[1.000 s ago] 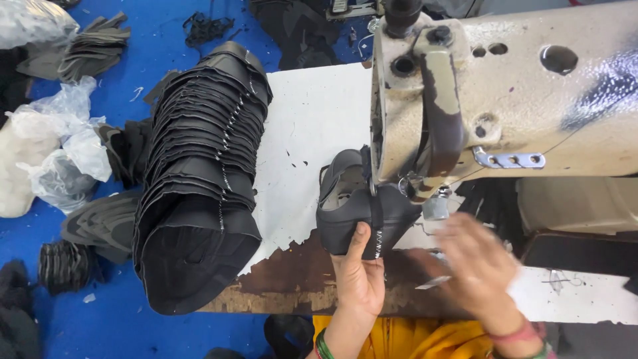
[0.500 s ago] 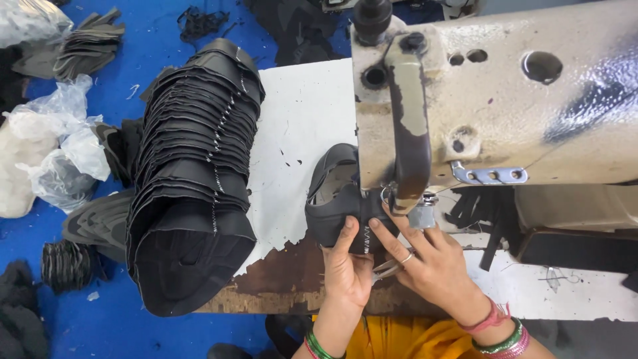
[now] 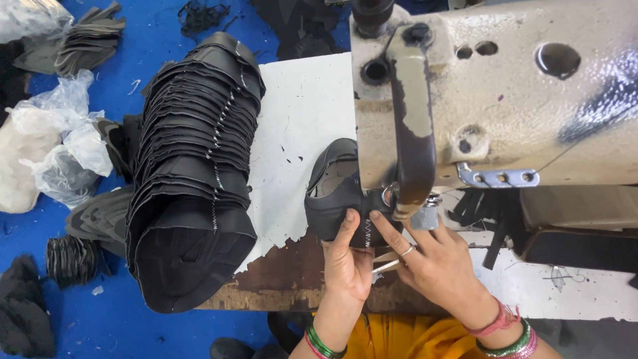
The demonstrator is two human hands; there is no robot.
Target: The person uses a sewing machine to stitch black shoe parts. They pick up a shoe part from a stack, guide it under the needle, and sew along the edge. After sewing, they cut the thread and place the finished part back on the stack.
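Observation:
A black shoe upper piece (image 3: 332,196) with white zigzag stitching lies under the head of a beige sewing machine (image 3: 492,100). My left hand (image 3: 345,259) presses its fingertips on the piece's near edge. My right hand (image 3: 432,256) lies beside it, its index finger on the stitching just below the needle area, and it holds a small metal snipping tool (image 3: 385,267) against the palm. Both wrists wear bangles.
A tall curved stack of black shoe uppers (image 3: 193,166) lies on the white table top (image 3: 299,113) to the left. On the blue floor (image 3: 40,319) sit plastic bags (image 3: 53,146) and more black pieces (image 3: 73,259).
My right hand has come in from the right to the piece beside my left hand. The view has shifted closer to the machine head.

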